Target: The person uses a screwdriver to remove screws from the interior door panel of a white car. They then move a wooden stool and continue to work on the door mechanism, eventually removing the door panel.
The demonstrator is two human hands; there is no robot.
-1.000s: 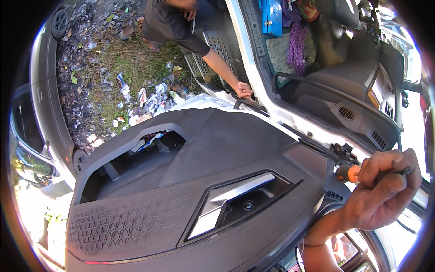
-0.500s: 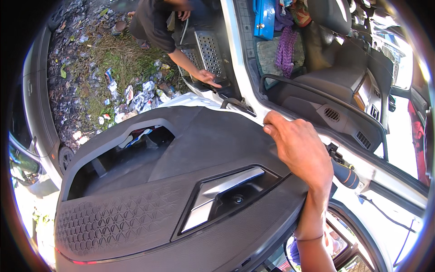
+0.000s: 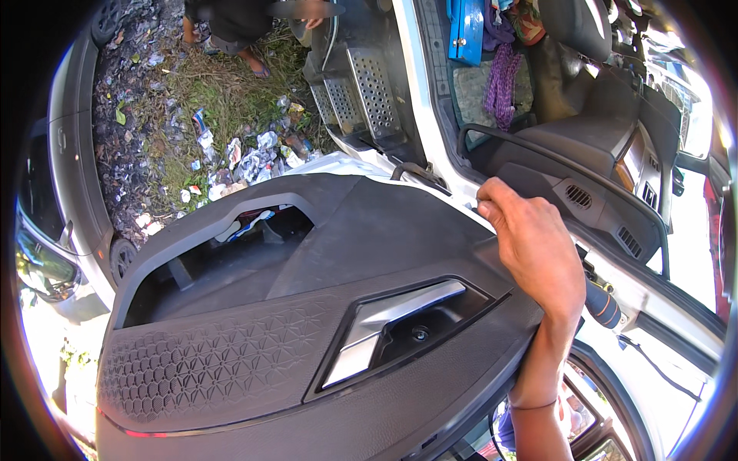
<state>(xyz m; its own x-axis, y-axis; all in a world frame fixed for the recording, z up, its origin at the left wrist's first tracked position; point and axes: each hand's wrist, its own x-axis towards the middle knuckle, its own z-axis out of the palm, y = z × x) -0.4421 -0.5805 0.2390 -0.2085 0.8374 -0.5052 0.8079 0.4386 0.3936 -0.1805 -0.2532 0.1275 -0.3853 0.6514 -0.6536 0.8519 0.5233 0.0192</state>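
A vehicle door with a dark grey inner panel (image 3: 307, 338) stretches across the lower middle. Its chrome pull handle (image 3: 400, 315) sits in a diamond-shaped recess, and its open pocket (image 3: 231, 261) holds a small blue and white item. At the panel's upper right edge, my right hand (image 3: 542, 253) is closed round the door's edge, knuckles up. Its fingertips are mostly hidden, and the forearm rises from the lower right. My left hand is out of view.
Beyond the door are the white-framed cab with perforated metal steps (image 3: 374, 88), a grab bar (image 3: 565, 154) and a blue box (image 3: 465, 34). Another person (image 3: 238, 27) is at the top left, over littered grass (image 3: 207, 100). A grey car (image 3: 81, 146) stands far left.
The other person has drawn their arm back from the steps and moved up and away. The whole view has shifted slightly; my right hand keeps its place on the door edge.
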